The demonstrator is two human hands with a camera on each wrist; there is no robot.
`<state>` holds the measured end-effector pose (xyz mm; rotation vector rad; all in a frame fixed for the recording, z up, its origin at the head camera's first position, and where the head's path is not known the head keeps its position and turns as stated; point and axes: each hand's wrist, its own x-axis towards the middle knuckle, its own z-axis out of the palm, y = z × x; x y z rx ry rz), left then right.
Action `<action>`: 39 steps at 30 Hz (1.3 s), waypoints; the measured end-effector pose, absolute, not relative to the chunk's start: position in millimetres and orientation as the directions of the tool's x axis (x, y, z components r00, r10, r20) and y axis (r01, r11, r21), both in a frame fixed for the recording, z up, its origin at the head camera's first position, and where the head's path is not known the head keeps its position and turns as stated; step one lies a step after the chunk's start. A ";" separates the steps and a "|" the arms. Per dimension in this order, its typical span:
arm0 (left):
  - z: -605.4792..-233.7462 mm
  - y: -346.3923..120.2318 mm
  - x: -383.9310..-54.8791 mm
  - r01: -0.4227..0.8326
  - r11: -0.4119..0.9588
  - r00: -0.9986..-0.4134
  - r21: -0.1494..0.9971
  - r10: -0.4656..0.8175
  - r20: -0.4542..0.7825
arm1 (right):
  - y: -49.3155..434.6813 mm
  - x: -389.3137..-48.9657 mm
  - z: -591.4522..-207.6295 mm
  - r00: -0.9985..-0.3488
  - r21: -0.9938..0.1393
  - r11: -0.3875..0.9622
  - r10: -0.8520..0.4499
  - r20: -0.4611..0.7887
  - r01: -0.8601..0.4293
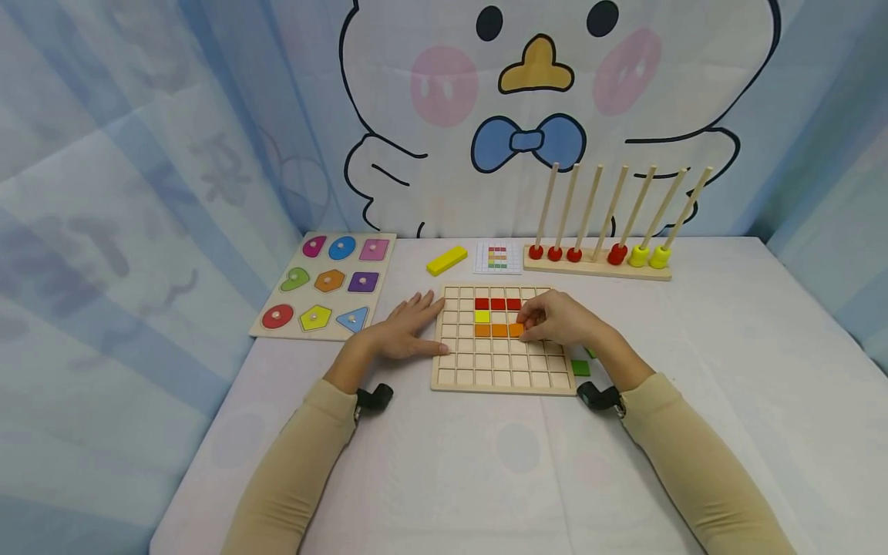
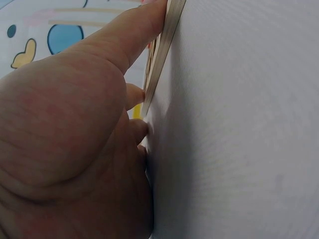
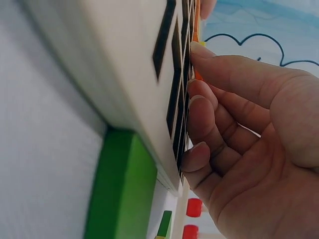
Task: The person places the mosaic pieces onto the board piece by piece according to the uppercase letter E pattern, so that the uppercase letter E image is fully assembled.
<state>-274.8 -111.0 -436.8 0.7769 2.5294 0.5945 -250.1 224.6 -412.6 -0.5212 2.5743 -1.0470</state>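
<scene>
A wooden grid board (image 1: 502, 379) lies flat on the table with red tiles (image 1: 497, 304), a yellow tile (image 1: 482, 317) and a row of orange tiles (image 1: 490, 331) in its squares. My left hand (image 1: 408, 327) rests at the board's left side, fingers spread, its thumb touching the edge. At the right end of the orange row, my right hand (image 1: 563, 320) pinches an orange tile (image 1: 516, 330) between thumb and fingers. In the right wrist view the thumb and fingertips sit close against the grid, partly hiding that tile. Green tiles (image 1: 580, 368) lie by the board's right edge.
A shape puzzle board (image 1: 333, 308) lies at the left. Behind the grid are a yellow block (image 1: 447, 260), a pattern card (image 1: 498, 258) and a peg stand (image 1: 597, 266) with red and yellow beads. A printed curtain hangs behind the table.
</scene>
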 end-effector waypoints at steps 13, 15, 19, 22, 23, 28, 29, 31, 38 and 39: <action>-435.6 -111.4 -274.4 0.420 0.756 -0.753 0.502 0.599 -0.272 | 231.5 -250.7 -404.8 -0.929 -0.713 0.669 -0.365 -0.069 -0.210; -435.0 -111.5 -274.2 0.419 0.756 -0.753 0.503 0.599 -0.273 | 236.2 -251.1 -401.3 -0.936 -0.719 0.664 -0.347 -0.050 -0.208; -434.9 -111.5 -273.8 0.418 0.756 -0.754 0.504 0.598 -0.271 | 246.5 -252.7 -395.8 -0.947 -0.709 0.676 -0.319 -0.037 -0.201; -434.9 -111.2 -273.4 0.421 0.756 -0.754 0.501 0.599 -0.269 | 255.1 -252.1 -391.5 -0.950 -0.705 0.685 -0.309 -0.056 -0.181; -435.0 -111.1 -273.4 0.423 0.756 -0.754 0.500 0.599 -0.269 | 258.0 -251.6 -389.9 -0.949 -0.707 0.685 -0.309 -0.064 -0.175; -435.3 -110.7 -273.2 0.430 0.759 -0.755 0.490 0.599 -0.267 | 274.6 -250.5 -384.1 -0.947 -0.698 0.699 -0.306 -0.093 -0.158; -435.4 -110.5 -273.1 0.431 0.760 -0.755 0.486 0.599 -0.267 | 277.8 -250.9 -383.8 -0.948 -0.694 0.703 -0.305 -0.095 -0.157; -435.5 -110.4 -272.8 0.432 0.763 -0.757 0.481 0.597 -0.267 | 283.9 -251.4 -383.3 -0.948 -0.685 0.711 -0.303 -0.100 -0.156; -435.5 -110.5 -272.3 0.433 0.764 -0.758 0.479 0.596 -0.265 | 300.0 -251.4 -384.0 -0.938 -0.677 0.718 -0.326 -0.119 -0.164; -435.7 -110.6 -272.4 0.433 0.764 -0.758 0.479 0.596 -0.265 | 301.9 -251.4 -384.4 -0.937 -0.677 0.718 -0.328 -0.123 -0.163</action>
